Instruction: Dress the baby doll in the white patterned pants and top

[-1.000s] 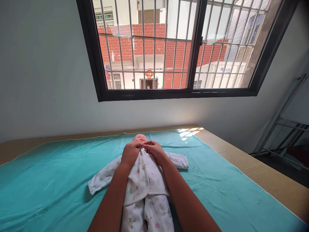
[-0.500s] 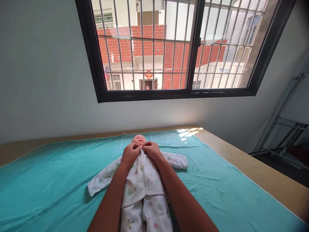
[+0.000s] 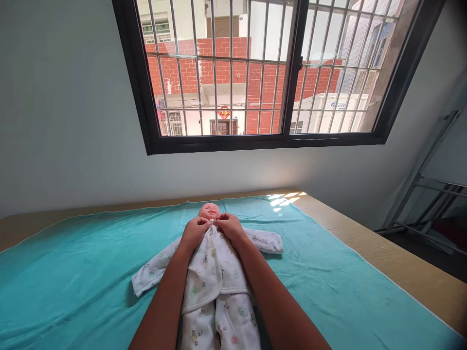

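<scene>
A baby doll (image 3: 209, 210) lies on its back, dressed in a white printed jacket (image 3: 200, 282) and matching trousers (image 3: 237, 323). Its sleeves spread out to both sides. At the jacket's neckline, just below the doll's chin, my left hand (image 3: 194, 232) pinches the collar edge. My right hand (image 3: 229, 226) pinches the other side of the same collar, its fingertips almost meeting the left ones. Whatever fastening lies between the fingertips is too small to make out. Further down, the jacket's front edges overlap.
Under the doll a turquoise cloth (image 3: 91, 262) covers much of the wooden table (image 3: 394, 253). A wall with a black-framed barred window (image 3: 219, 143) rises behind. To the right stands a metal frame (image 3: 419, 182). Sunlight patches fall on the far corner.
Both hands stay at the collar, with only a slight shift of the fingers. The doll and clothes lie as before.
</scene>
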Tool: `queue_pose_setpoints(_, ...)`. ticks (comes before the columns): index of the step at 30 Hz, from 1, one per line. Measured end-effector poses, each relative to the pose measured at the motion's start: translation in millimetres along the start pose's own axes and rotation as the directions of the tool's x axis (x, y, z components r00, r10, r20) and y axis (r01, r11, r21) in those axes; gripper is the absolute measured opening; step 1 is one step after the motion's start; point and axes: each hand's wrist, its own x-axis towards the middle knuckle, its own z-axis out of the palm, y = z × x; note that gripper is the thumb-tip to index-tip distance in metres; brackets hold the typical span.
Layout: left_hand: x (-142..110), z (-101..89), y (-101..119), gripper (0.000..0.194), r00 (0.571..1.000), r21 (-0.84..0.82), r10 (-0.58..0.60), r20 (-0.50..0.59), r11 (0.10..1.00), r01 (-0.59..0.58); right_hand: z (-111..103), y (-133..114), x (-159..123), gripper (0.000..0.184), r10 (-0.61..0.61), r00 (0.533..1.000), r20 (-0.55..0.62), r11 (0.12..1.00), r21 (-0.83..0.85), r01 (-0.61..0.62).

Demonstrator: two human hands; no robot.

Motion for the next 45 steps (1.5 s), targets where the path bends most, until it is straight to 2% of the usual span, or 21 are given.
queue_pose_setpoints(12, 1.9, 1.2, -3.7, 0.024, 0.999, -0.083, -0.04, -0.014, 0.996, 0.039, -0.4, 1.9, 0.4, 0.022, -0.042, 0.999, 0.02, 0.998, -0.036, 0.042)
queue_pose_setpoints(23, -0.5, 0.3, -2.4, 0.031, 0.998, -0.151, -0.054, 0.022, 0.987, 0.057, 7.8, -14.6, -8.1, 0.009, -0.192, 0.981, 0.014, 0.923, -0.338, 0.185)
queue_pose_setpoints(29, -1.0, 0.2, -0.7, 0.036, 1.0, -0.14, -0.026, 0.014, 0.99, 0.028, -2.5, -26.2, -9.1, 0.008, -0.117, 0.988, 0.1, 0.875, -0.46, 0.15)
queue_pose_setpoints(34, -1.4, -0.2, 2.6, 0.027, 1.0, -0.097, 0.009, -0.015, 0.995, -0.011, -6.4, -49.0, -21.6, 0.035, -0.021, 0.975, 0.22, 0.812, -0.565, 0.145)
queue_pose_setpoints(36, -2.8, -1.8, 6.5, 0.023, 1.0, -0.068, 0.014, -0.01, 0.998, -0.014, -3.3, -58.7, -30.6, 0.038, -0.019, 0.965, 0.261, 0.784, -0.595, 0.176)
queue_pose_setpoints(40, -6.5, -10.4, 18.6, 0.016, 0.997, 0.029, 0.034, 0.068, 0.999, -0.036, 1.1, -71.1, -42.7, 0.031, 0.016, 0.947, 0.321, 0.759, -0.62, 0.197)
queue_pose_setpoints(45, -12.9, -26.4, 34.0, 0.017, 0.977, 0.163, 0.029, 0.211, 0.985, -0.064, -10.3, -75.9, -40.9, 0.02, 0.185, 0.909, 0.375, 0.79, -0.607, 0.089)
